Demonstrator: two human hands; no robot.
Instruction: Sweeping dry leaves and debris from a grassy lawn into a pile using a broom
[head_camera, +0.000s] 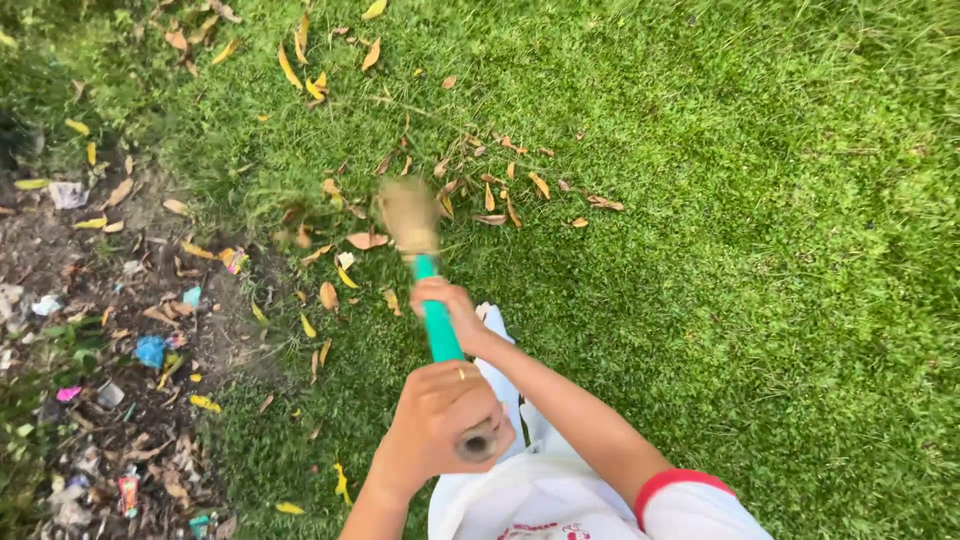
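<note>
I hold a broom with a teal handle (438, 330) in both hands. My left hand (435, 425) is closed around the top end of the handle, with a ring on one finger. My right hand (450, 308) grips the handle lower down, closer to the head; its arm comes from a white sleeve with a red cuff. The straw-coloured broom head (408, 213) is blurred and sits on the grass among dry leaves (366, 240).
Yellow and brown leaves (500, 190) lie scattered across the green lawn (760, 250). On the left is a patch of bare soil (90, 300) with small litter, including a blue scrap (150, 350).
</note>
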